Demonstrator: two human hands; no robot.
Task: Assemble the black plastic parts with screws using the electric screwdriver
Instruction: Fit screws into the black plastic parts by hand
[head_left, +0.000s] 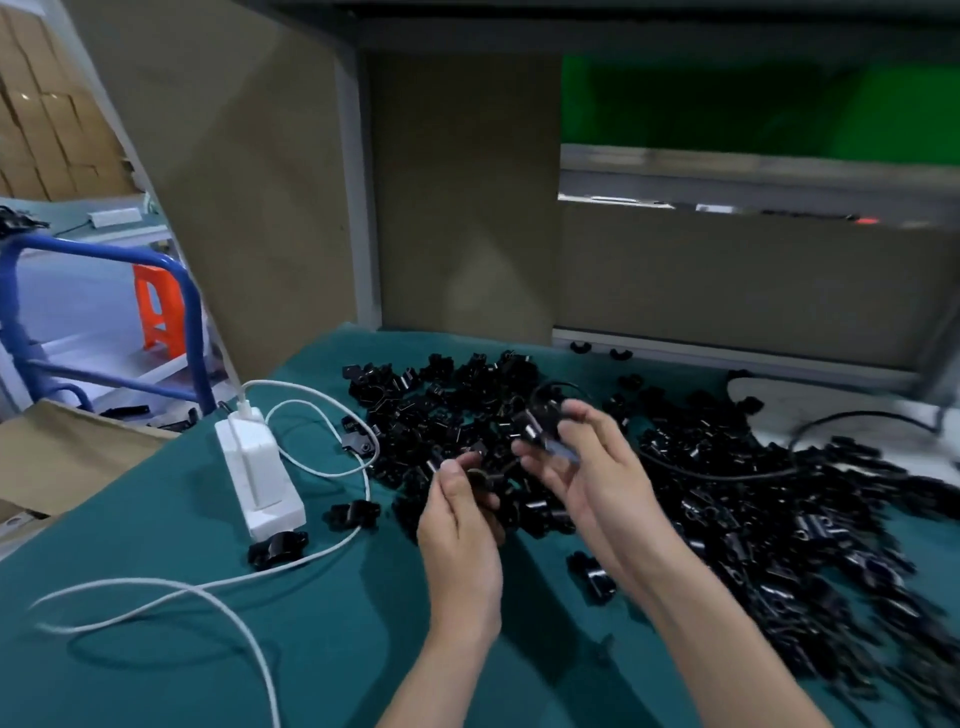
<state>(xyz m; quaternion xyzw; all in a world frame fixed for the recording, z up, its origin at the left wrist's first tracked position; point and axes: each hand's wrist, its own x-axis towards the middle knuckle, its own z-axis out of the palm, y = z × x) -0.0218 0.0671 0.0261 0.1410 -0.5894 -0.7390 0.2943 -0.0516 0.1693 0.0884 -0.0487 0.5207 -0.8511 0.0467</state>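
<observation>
Both hands are raised over a green bench mat (322, 649). My left hand (460, 525) pinches a small black plastic part (480, 480) between thumb and fingers. My right hand (587, 467) grips another black plastic part (535, 428) at its fingertips, together with something bluish and blurred just below it. The two parts are close together but apart. A big heap of black plastic parts (727, 493) covers the mat behind and to the right of the hands. No electric screwdriver can be made out; the frame is blurred by motion.
A white power strip (257, 473) with a white cable (171, 587) lies on the left. Loose black parts (278, 548) sit near it. A black cable (852, 418) runs at the right. Cardboard panels (457, 197) wall the back. A blue cart frame (104, 260) stands at far left.
</observation>
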